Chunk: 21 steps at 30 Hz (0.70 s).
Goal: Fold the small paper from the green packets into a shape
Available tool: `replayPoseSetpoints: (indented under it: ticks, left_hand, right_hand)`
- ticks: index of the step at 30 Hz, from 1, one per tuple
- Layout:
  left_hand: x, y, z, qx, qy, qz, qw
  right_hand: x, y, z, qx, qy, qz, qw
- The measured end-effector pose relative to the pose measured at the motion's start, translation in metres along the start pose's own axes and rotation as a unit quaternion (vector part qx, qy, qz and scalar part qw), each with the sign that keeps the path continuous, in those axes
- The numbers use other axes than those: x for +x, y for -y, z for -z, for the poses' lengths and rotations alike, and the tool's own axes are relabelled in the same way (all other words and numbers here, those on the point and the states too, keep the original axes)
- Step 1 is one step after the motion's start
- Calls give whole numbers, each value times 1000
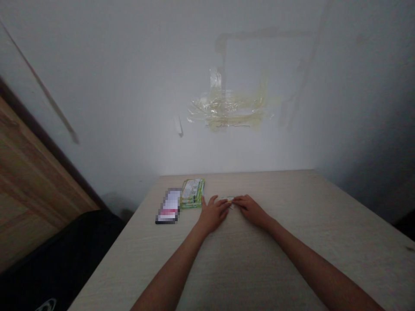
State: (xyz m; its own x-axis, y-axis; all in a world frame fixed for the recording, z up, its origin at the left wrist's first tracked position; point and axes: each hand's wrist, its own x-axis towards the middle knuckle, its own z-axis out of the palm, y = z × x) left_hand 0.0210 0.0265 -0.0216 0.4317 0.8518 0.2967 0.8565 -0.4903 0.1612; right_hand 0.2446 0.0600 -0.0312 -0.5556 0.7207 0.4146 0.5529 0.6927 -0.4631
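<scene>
Head view: your left hand (213, 216) and your right hand (254, 211) meet over a small, flat, white item with green and yellow marks (227, 198), just below the centre of the frame. It lies at or just above the pale wood-grain tabletop (292, 263); contact with the surface cannot be told.

Fingers, left: tips of the inner ones reach the item's near edge, the outer ones spread toward the left of the frame. Fingers, right: bunched together, tips at the item's right end. Your hands cover much of it, so you cannot tell whether either set pinches it or only rests on it.

Beside your left hand, left of centre, sits a stack of flat, glossy green-and-white printed packets (193, 193). Just left of the stack lies a dark-edged rectangular phone (170, 206), its pale screen pixelated, with a pink band near the lower end.

Behind the tabletop, a grey-white wall (129, 86) bears wrinkled clear tape strips (223, 110) at upper centre. Left edge: brown wooden panel (22, 185). Lower left: black fabric item (74, 255).
</scene>
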Motion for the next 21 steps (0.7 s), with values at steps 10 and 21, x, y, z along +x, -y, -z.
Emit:
replayPoseSetpoints:
  ticks: [10, 21]
  left_hand:
    - [-1, 1, -2, -9, 2, 14, 1000]
    - [-5, -8, 9, -7, -52, -23, 998]
  right_hand:
    - [2, 8, 1, -42, 14, 11, 999]
    - [4, 14, -1, -85, 17, 4, 996]
